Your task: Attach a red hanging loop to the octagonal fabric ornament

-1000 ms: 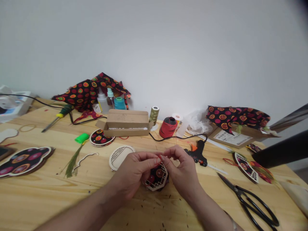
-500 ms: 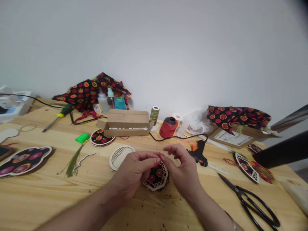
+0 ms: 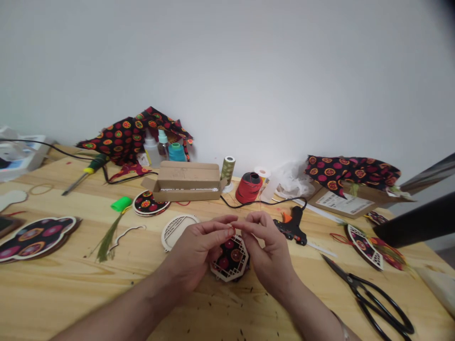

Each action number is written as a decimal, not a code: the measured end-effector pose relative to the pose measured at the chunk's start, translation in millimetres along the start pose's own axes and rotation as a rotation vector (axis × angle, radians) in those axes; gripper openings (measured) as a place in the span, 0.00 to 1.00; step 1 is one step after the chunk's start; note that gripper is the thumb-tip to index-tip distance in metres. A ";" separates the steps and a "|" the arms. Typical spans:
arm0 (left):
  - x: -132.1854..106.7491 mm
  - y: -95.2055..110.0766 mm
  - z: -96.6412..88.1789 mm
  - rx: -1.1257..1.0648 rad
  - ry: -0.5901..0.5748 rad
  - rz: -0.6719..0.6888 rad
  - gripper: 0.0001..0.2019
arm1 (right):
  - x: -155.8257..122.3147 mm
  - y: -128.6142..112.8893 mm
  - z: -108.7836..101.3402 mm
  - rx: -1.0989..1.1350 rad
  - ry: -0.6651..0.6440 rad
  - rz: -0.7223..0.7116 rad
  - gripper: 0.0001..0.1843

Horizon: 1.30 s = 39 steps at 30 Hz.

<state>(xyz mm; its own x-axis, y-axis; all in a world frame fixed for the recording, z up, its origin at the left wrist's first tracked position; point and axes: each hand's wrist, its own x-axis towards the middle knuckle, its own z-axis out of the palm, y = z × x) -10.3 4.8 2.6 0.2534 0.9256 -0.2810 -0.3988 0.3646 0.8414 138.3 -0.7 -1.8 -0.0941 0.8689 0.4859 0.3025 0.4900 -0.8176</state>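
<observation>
Shipping label (image 3: pixel 343 203) on cardboard box (image 3: pixel 378 199): print apparently too small to read; nothing legible.

The ornament (image 3: pixel 232 259) pairs a matt pale wood lattice with printed cloth; the tabletop (image 3: pixel 71 298) is smooth light wood, the box (image 3: pixel 185 179) matt cardboard, the scissors (image 3: pixel 378 303) glossy black plastic and metal.

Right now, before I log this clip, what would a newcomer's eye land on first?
The left hand and right hand meet at a red thread above a lattice-faced ornament, front center. Behind, dotted black fabric heaps by the wall; black scissors lie front right.
</observation>
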 end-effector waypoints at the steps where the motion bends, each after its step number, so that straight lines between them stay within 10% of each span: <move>1: 0.0 0.1 -0.2 0.008 0.008 0.010 0.04 | 0.2 -0.2 -0.1 0.010 -0.010 0.033 0.14; 17: 0.4 2.7 2.7 0.001 0.104 0.059 0.02 | 2.3 -10.3 1.3 0.136 -0.227 0.362 0.17; 24: 0.3 1.9 1.7 0.036 0.125 0.048 0.04 | -1.3 -3.9 1.9 -0.075 -0.208 0.209 0.16; 30: -0.9 2.6 2.9 0.029 0.146 -0.012 0.07 | -0.6 -7.8 -7.4 -0.386 0.068 -0.119 0.11; 39: 0.2 1.7 2.9 0.018 0.121 0.000 0.05 | -9.7 -11.9 -7.8 -0.713 -0.067 -0.607 0.10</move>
<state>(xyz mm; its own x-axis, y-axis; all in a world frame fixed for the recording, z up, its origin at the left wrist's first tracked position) -8.4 5.3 5.3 0.1450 0.9314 -0.3337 -0.3825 0.3639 0.8493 143.0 -15.5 5.6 -0.4741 0.4921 0.7301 0.6918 0.7212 -0.0370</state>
